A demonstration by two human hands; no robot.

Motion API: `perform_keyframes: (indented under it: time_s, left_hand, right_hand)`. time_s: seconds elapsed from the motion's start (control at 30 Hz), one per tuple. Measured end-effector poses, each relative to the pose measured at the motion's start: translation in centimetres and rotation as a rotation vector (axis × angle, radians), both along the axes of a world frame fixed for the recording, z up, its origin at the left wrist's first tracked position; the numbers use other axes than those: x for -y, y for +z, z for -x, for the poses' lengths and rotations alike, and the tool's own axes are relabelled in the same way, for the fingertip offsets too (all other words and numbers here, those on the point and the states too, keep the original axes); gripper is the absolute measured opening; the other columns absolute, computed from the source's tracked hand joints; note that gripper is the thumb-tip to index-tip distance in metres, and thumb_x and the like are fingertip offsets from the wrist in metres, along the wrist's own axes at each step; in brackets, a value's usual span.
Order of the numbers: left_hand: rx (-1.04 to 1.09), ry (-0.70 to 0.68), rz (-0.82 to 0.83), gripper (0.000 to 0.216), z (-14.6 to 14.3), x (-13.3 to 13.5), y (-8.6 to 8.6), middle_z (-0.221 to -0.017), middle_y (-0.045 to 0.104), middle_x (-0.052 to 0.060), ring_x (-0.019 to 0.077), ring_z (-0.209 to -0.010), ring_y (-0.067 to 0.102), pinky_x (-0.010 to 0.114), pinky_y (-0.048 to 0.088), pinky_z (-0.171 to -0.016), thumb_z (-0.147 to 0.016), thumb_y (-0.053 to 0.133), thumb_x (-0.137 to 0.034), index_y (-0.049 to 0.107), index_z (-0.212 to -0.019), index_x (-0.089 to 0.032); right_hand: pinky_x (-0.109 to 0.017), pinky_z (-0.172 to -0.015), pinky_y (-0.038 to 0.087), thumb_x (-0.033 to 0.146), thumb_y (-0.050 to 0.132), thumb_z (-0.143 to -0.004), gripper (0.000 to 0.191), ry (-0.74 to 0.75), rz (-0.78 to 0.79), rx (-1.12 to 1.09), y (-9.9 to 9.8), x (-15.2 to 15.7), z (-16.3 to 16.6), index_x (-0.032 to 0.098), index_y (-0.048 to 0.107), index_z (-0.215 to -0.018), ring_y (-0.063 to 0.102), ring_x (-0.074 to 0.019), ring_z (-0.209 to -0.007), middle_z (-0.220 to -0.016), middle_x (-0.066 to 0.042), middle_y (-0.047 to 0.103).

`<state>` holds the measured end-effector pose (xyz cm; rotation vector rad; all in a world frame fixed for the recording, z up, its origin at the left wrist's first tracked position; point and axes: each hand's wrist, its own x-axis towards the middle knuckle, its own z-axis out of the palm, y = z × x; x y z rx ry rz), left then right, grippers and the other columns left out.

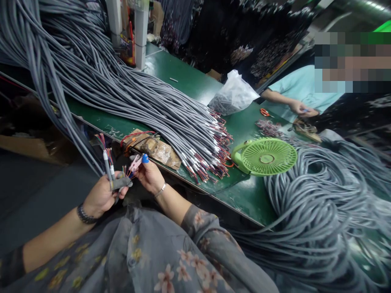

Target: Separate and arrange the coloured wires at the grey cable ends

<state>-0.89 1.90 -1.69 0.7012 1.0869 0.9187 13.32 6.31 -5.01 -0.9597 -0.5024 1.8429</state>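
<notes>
My left hand (105, 193) is closed around grey cables (106, 163) whose stripped ends stick up with thin coloured wires. Grey covers wrap some of its fingers. Close beside it, my right hand (150, 176), with a blue cover (145, 158) on the thumb, pinches a small pale pink piece (135, 162) against the fanned-out coloured wires (130, 173). The kind of that piece is too small to make out. Both hands are in front of the table edge, near a taped wooden block (155, 149) with wires around it.
A large bundle of grey cables (146, 97) lies across the green table (189, 89), its wire ends toward the middle. Beyond are a plastic bag (233, 93), a green fan (265, 156) and orange-handled snips (265, 112). Coiled cables (317, 191) fill the right. A co-worker's hands (302, 109) are opposite.
</notes>
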Motion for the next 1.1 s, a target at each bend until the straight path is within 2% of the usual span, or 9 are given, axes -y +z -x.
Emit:
perform_keyframes:
  time_s: [0.1, 0.27, 0.37, 0.47, 0.57, 0.8, 0.93, 1.0, 1.1]
  left_hand:
    - [-0.007, 0.006, -0.014, 0.030, 0.0, 0.1, 0.1, -0.038, 0.054, -0.001, 0.0074, -0.035, 0.039, 0.020, 0.028, -0.038, -0.049, 0.089, -0.034, 0.064, -0.049, -0.019]
    - [-0.044, 0.030, -0.045, 0.031, 0.0, 1.0, 0.7, -0.039, 0.053, 0.000, 0.0079, -0.036, 0.041, 0.021, 0.029, -0.038, -0.051, 0.089, -0.037, 0.064, -0.049, -0.019]
    - [-0.062, 0.055, -0.077, 0.035, 0.0, 1.7, 0.9, -0.040, 0.054, -0.001, 0.0087, -0.037, 0.043, 0.022, 0.034, -0.039, -0.052, 0.090, -0.039, 0.061, -0.048, -0.020]
    - [-0.071, 0.117, -0.088, 0.034, -0.2, 1.9, 0.8, -0.040, 0.056, -0.001, 0.0094, -0.038, 0.045, 0.022, 0.034, -0.040, -0.051, 0.089, -0.039, 0.061, -0.048, -0.020]
    - [-0.071, 0.166, -0.082, 0.031, -0.5, 1.6, 0.8, -0.040, 0.058, -0.001, 0.0093, -0.038, 0.045, 0.021, 0.033, -0.040, -0.051, 0.087, -0.037, 0.061, -0.048, -0.021]
    - [-0.065, 0.181, -0.065, 0.029, -1.3, 0.8, 1.1, -0.038, 0.054, -0.002, 0.0075, -0.037, 0.041, 0.021, 0.032, -0.039, -0.048, 0.084, -0.034, 0.058, -0.044, -0.021]
    - [-0.062, 0.176, -0.075, 0.031, -1.3, 0.9, 1.2, -0.038, 0.053, -0.002, 0.0083, -0.038, 0.042, 0.021, 0.033, -0.040, -0.049, 0.084, -0.035, 0.057, -0.045, -0.022]
    - [-0.063, 0.172, -0.074, 0.031, -1.2, 1.0, 1.3, -0.038, 0.054, -0.002, 0.0085, -0.038, 0.043, 0.021, 0.033, -0.040, -0.050, 0.085, -0.036, 0.058, -0.046, -0.021]
    - [-0.067, 0.172, -0.071, 0.032, -1.2, 1.1, 1.4, -0.040, 0.057, -0.001, 0.0086, -0.038, 0.044, 0.021, 0.034, -0.040, -0.050, 0.086, -0.037, 0.059, -0.047, -0.021]
  right_hand:
    - [-0.022, -0.059, 0.051, 0.069, 0.077, -0.085, 0.051, -0.006, 0.022, -0.009, 0.1, 0.0, 0.1, 0.018, 0.069, -0.078, 0.055, -0.0113, -0.061, -0.065, 0.001, 0.062]
    - [-0.021, -0.053, 0.049, 0.073, 0.066, -0.091, 0.057, 0.095, 0.067, -0.045, 0.2, 0.1, -0.4, 0.019, 0.065, -0.076, 0.056, -0.0115, -0.060, -0.068, -0.001, 0.064]
    - [-0.021, -0.056, 0.050, 0.067, 0.069, -0.091, 0.049, 0.118, 0.052, -0.058, 0.2, 0.3, -0.7, 0.019, 0.066, -0.081, 0.056, -0.0115, -0.062, -0.069, 0.000, 0.064]
    - [-0.020, -0.057, 0.050, 0.058, 0.079, -0.087, 0.042, 0.084, -0.005, -0.025, -0.1, 0.6, -0.8, 0.019, 0.066, -0.082, 0.055, -0.0108, -0.062, -0.067, 0.002, 0.061]
    - [-0.020, -0.055, 0.048, 0.059, 0.081, -0.084, 0.043, 0.069, -0.037, 0.013, -0.4, 0.7, -0.7, 0.018, 0.067, -0.082, 0.054, -0.0096, -0.060, -0.069, 0.002, 0.062]
    - [-0.021, -0.053, 0.047, 0.061, 0.081, -0.081, 0.043, 0.052, 0.009, 0.016, -0.1, 0.4, -0.5, 0.020, 0.069, -0.082, 0.053, -0.0102, -0.058, -0.067, 0.001, 0.064]
    - [-0.023, -0.052, 0.043, 0.064, 0.085, -0.073, 0.050, -0.098, -0.096, 0.164, -0.5, 0.5, -0.4, 0.021, 0.062, -0.070, 0.045, -0.0088, -0.052, -0.059, 0.004, 0.058]
    - [-0.023, -0.052, 0.042, 0.070, 0.082, -0.073, 0.055, -0.159, -0.130, 0.248, -0.7, 0.5, -0.3, 0.022, 0.057, -0.065, 0.042, -0.0085, -0.050, -0.055, 0.005, 0.054]
    - [-0.024, -0.053, 0.044, 0.078, 0.075, -0.076, 0.059, -0.068, -0.092, 0.194, -0.4, 0.4, -0.1, 0.021, 0.060, -0.067, 0.047, -0.0097, -0.052, -0.056, 0.004, 0.055]
